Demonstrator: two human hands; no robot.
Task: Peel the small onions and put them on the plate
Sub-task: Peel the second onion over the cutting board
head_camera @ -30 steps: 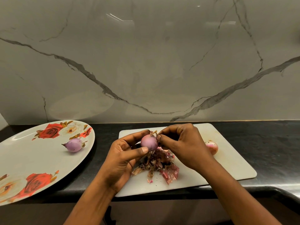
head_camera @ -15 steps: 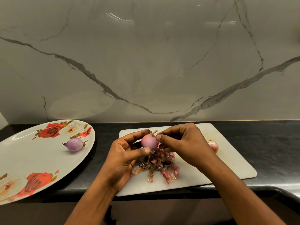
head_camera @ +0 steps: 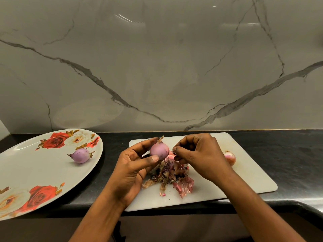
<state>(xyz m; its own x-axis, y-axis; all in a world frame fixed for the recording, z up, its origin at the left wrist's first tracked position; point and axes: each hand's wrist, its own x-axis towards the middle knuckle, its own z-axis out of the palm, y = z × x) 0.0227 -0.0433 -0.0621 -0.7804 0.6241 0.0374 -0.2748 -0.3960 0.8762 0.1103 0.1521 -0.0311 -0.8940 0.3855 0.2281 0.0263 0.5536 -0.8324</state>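
Observation:
My left hand (head_camera: 134, 165) holds a small purple onion (head_camera: 159, 151) between thumb and fingers, above the white cutting board (head_camera: 244, 172). Its dry stem points up. Just right of it, my right hand (head_camera: 199, 154) pinches a thin strip of peel at the onion's side. A heap of torn onion skins (head_camera: 171, 175) lies on the board beneath both hands. Another small onion (head_camera: 230, 157), pinkish, sits on the board behind my right hand, partly hidden. One peeled purple onion (head_camera: 81, 155) lies on the rose-patterned plate (head_camera: 26, 172) at the left.
Board and plate rest on a black counter (head_camera: 288, 154) that ends at a rounded front edge. A grey veined marble wall (head_camera: 157, 67) rises right behind them. The plate overhangs the counter's front edge at the left.
My right hand has drawn a little to the right, away from the onion's top, with a strip of peel. The left hand has turned the onion slightly.

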